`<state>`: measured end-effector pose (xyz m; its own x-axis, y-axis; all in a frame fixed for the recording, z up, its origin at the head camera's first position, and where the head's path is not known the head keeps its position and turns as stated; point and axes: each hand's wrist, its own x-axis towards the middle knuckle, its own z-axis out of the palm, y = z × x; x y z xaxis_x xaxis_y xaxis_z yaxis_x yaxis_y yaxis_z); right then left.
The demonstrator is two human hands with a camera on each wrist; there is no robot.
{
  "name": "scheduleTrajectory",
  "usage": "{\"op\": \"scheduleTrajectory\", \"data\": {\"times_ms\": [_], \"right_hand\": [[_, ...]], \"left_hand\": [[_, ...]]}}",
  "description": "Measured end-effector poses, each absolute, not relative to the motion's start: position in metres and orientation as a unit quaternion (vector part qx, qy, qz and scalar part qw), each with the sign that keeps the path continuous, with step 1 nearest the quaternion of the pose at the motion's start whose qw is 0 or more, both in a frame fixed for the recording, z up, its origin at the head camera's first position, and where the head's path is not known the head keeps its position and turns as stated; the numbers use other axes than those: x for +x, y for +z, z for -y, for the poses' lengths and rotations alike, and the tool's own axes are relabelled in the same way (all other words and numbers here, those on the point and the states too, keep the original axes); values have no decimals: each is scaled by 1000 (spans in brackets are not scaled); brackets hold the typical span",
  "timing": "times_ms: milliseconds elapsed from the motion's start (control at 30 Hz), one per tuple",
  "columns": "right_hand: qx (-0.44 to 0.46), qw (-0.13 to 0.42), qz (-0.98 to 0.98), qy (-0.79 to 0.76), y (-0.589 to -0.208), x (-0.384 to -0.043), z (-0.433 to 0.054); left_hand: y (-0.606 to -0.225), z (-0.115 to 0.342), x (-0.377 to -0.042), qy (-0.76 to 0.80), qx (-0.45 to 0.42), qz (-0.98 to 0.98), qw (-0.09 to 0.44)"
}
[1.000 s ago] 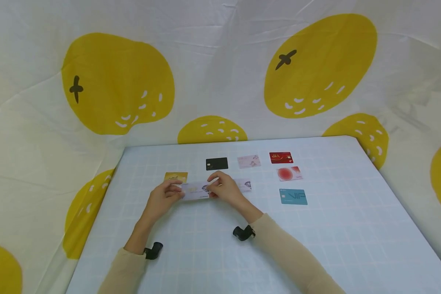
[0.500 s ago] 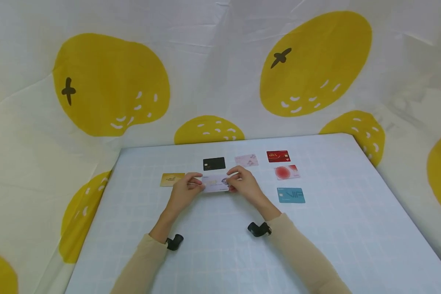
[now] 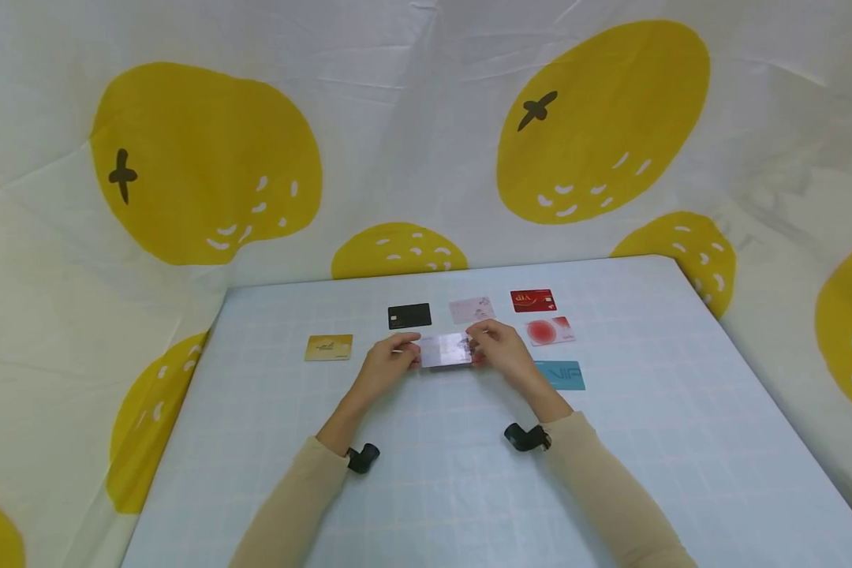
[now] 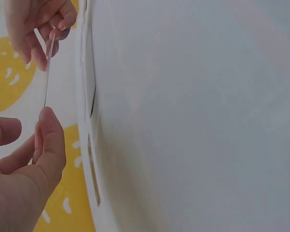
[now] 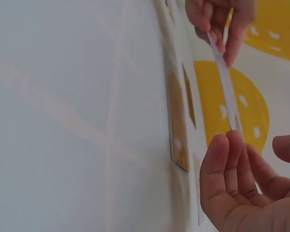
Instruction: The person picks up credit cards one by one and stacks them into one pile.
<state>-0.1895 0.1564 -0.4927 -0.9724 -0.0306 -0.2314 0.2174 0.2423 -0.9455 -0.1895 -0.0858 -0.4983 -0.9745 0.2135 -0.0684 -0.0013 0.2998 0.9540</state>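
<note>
Between my hands is a pale lilac plastic card [image 3: 446,349], held by its two short ends close over the table. My left hand [image 3: 383,367] pinches its left end, and my right hand [image 3: 506,353] pinches the right end. The left wrist view shows the card [image 4: 48,72] nearly edge-on, with the left fingers [image 4: 50,135] at its near end. From the right wrist the card [image 5: 224,84] is also a thin strip, tilted up off the table. Light glares on its face in the head view, so its print is mostly washed out.
On the pale checked table [image 3: 426,489] lie a gold card [image 3: 329,348], a black card [image 3: 409,316], a pink flowered card [image 3: 472,310], a red VIP card [image 3: 533,300] and a red-circle card [image 3: 550,331]. A teal card [image 3: 564,375] is partly covered by the right arm.
Both hands have moved right together with the lilac card, away from the gold card, which now shows whole. The card lies over where another lilac card was visible. The right arm now overlaps the teal card.
</note>
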Motion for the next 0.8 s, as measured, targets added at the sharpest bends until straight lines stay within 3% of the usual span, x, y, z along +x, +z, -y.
{"op": "scheduleTrajectory", "data": {"times_ms": [333, 800], "right_hand": [[108, 119, -768, -620, -498, -193, -169], [76, 154, -795, -582, -501, -193, -171]], "left_hand": [[-506, 70, -195, 618, 36, -772, 146], [-511, 67, -198, 592, -1, -787, 176]]}}
